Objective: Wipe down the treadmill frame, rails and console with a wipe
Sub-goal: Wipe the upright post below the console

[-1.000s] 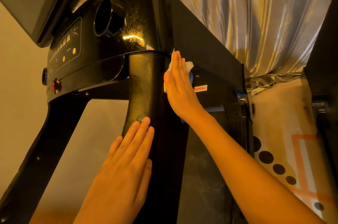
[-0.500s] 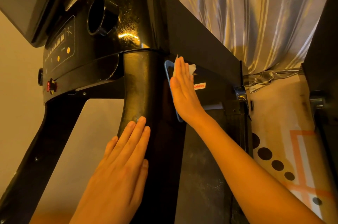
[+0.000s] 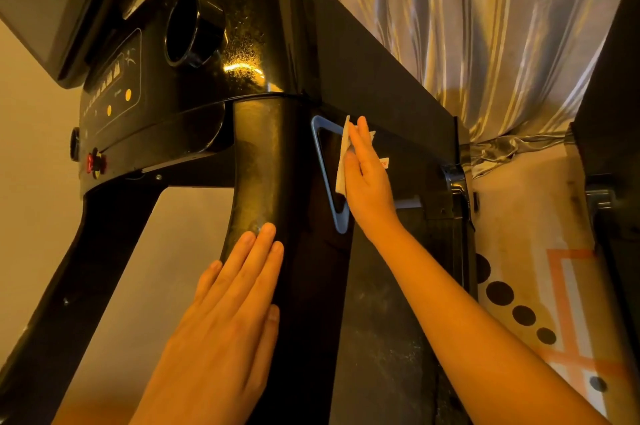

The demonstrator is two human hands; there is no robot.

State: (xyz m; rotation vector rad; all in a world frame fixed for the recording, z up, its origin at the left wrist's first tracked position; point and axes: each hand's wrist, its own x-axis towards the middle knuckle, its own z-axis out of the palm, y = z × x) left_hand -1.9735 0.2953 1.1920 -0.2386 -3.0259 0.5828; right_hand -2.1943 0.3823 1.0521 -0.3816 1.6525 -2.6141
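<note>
Treadmill upright (image 3: 263,164) bears your flat, straight-fingered left hand (image 3: 225,313), seemingly as a brace, so your right hand (image 3: 369,182), fingers also straight, presses the wipe (image 3: 343,161) against the side panel (image 3: 415,182).

You have 2 hands, the left hand (image 3: 228,313) and the right hand (image 3: 369,178), plus 1 wipe (image 3: 343,161), 1 treadmill (image 3: 277,60), 1 cup holder (image 3: 183,27) and 1 curtain (image 3: 485,26).

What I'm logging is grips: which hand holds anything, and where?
The right hand presses the wipe by its middle flat against the frame; the left hand, flat on the upright, holds nothing.
</note>
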